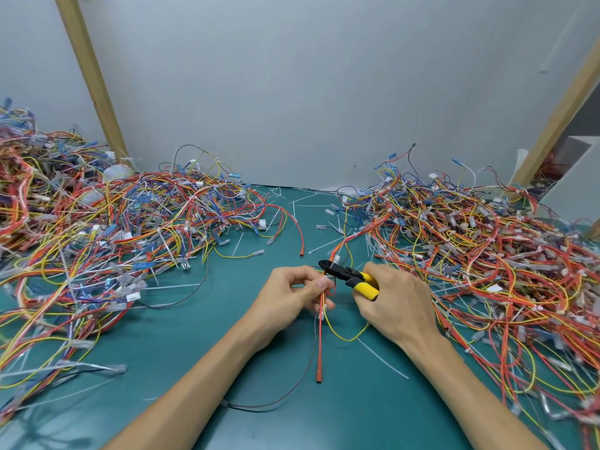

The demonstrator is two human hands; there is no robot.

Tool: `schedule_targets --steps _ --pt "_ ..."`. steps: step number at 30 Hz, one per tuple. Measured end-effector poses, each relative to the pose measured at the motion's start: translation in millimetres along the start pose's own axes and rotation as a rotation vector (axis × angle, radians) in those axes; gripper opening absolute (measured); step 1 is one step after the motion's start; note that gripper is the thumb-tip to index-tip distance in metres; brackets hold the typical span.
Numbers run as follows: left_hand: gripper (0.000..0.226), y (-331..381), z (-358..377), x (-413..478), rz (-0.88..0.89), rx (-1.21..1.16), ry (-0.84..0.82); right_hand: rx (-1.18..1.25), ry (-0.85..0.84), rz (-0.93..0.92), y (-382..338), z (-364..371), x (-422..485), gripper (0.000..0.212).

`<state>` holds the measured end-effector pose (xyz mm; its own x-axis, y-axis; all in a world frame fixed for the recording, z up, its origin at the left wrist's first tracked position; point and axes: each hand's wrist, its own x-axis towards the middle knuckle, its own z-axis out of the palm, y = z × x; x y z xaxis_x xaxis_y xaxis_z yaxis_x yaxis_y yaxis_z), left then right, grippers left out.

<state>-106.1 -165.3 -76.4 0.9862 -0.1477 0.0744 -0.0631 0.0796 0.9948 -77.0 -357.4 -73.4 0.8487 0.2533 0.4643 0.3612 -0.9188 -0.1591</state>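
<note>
My left hand (292, 295) pinches a small bundle of red and yellow wires (321, 323) above the green mat (259, 368). The red wire hangs down to a rubber-capped end near the mat's middle. My right hand (394, 303) grips yellow-handled cutters (349, 275), whose black jaws point left at the wires just above my left fingers. A yellow wire loops below between both hands.
A large tangle of coloured wire harnesses (97, 232) covers the left of the mat, and another heap (487, 254) fills the right. Cut white cable ties (383, 358) lie scattered on the mat. A grey wall stands behind, with wooden posts (91, 76) at both sides.
</note>
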Motion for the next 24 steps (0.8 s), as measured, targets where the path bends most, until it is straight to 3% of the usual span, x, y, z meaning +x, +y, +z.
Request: schedule_targets --steps 24 --pt "0.015 -2.6 -0.9 2.1 -0.004 -0.018 -0.012 -0.007 0.017 -0.018 2.3 2.4 -2.1 0.02"
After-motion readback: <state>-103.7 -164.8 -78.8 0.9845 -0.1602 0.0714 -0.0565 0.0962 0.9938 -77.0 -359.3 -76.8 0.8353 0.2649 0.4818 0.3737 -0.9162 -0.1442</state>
